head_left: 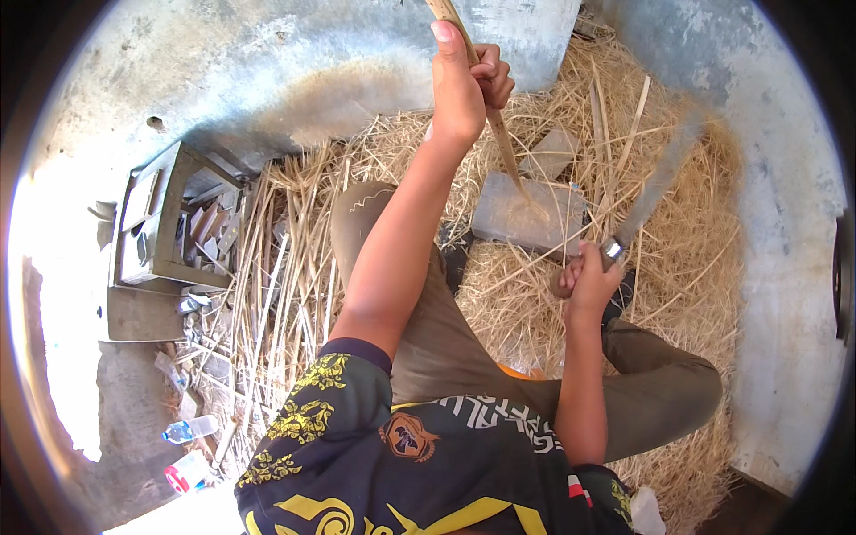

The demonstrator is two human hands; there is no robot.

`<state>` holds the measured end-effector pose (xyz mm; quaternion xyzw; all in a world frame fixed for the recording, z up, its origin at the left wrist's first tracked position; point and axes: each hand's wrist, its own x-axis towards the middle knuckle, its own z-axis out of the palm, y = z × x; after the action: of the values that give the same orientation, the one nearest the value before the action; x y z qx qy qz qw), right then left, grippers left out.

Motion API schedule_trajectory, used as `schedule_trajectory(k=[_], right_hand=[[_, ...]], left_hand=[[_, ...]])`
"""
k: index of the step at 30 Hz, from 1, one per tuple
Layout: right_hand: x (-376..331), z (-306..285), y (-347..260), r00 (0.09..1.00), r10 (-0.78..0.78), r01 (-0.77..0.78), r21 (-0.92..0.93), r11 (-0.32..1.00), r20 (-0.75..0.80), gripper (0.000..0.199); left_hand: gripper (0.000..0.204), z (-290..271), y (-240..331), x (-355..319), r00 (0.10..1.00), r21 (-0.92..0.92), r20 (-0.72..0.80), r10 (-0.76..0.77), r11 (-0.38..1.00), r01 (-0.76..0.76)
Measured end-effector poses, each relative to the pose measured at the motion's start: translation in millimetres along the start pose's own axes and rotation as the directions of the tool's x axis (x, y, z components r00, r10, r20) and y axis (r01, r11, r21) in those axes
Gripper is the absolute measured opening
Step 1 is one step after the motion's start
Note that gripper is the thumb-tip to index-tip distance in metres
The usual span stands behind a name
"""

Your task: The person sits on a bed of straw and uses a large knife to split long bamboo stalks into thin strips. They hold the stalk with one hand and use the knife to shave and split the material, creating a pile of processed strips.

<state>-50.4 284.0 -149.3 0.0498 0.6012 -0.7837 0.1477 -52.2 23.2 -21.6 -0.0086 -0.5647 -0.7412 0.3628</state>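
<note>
My left hand (466, 89), raised at the top of the view, is closed around a thin bamboo stick (506, 152). The stick slants down, and its lower end rests on a grey rectangular block (499, 218). Just right of that block, my right hand (590, 278) grips the handle of a machete (660, 183). Its long blade points up and to the right, smeared by motion and apart from the stick. Pale shavings (526, 299) surround the block on the floor.
Long split strips (276, 276) lie on the left beside an overturned wooden stool (169, 223) with scraps inside. A plastic bottle (190, 429) and a red-and-white container (185, 473) lie at lower left. A wall (789, 178) rises at right, and my bent legs flank the block.
</note>
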Motion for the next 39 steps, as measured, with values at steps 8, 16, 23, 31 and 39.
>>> schedule_trajectory(k=[8, 16, 23, 31, 39], right_hand=[[-2, -15, 93, 0.908, 0.411, -0.41, -0.354, 0.841, -0.075, 0.022], [-1, -7, 3, 0.999, -0.052, 0.052, 0.053, 0.997, -0.008, 0.022], [8, -19, 92, 0.913, 0.4, -0.405, -0.297, 0.865, -0.081, 0.021], [2, -13, 65, 0.96, 0.217, -0.192, -0.151, 0.97, 0.177, 0.027], [26, -22, 99, 0.992, 0.125, -0.099, -0.571, 0.815, 0.007, 0.026]], left_hand=[[0.081, 5, -10, -7, 0.999, -0.019, -0.039, -0.011, 1.0, 0.01], [0.082, 14, -3, -9, 1.0, 0.027, 0.021, 0.012, 1.0, -0.012], [0.082, 16, -13, -10, 0.999, -0.047, -0.013, -0.035, 0.998, 0.035], [0.081, 15, -11, -15, 1.0, -0.031, 0.003, -0.009, 0.999, 0.009], [0.08, 13, 1, -26, 0.998, -0.089, -0.051, -0.027, 0.996, 0.023]])
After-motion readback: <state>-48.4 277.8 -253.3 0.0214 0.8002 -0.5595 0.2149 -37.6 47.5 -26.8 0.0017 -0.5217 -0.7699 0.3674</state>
